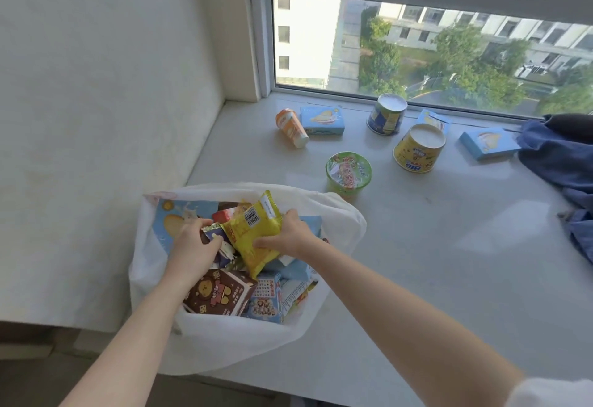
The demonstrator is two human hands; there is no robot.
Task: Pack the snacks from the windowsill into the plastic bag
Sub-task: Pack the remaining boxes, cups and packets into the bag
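A white plastic bag (224, 345) stands open at the near left edge of the windowsill (433, 262), holding several snack boxes and packets. My right hand (288, 233) grips a yellow snack packet (253, 233) inside the bag's mouth. My left hand (192, 246) is closed on a purple packet (218, 236) beside it. A brown bear box (218, 294) lies below my left hand. On the sill lie an orange cup (292, 127), a blue box (322, 121), a green bowl (348, 172), a blue tub (386, 114), a yellow tub (418, 148) and two more blue boxes (487, 143).
Blue cloth (558, 156) is heaped at the right end of the sill. The window glass (417, 47) runs along the back. A white wall (96, 118) closes the left side. The sill's front edge drops off just below the bag.
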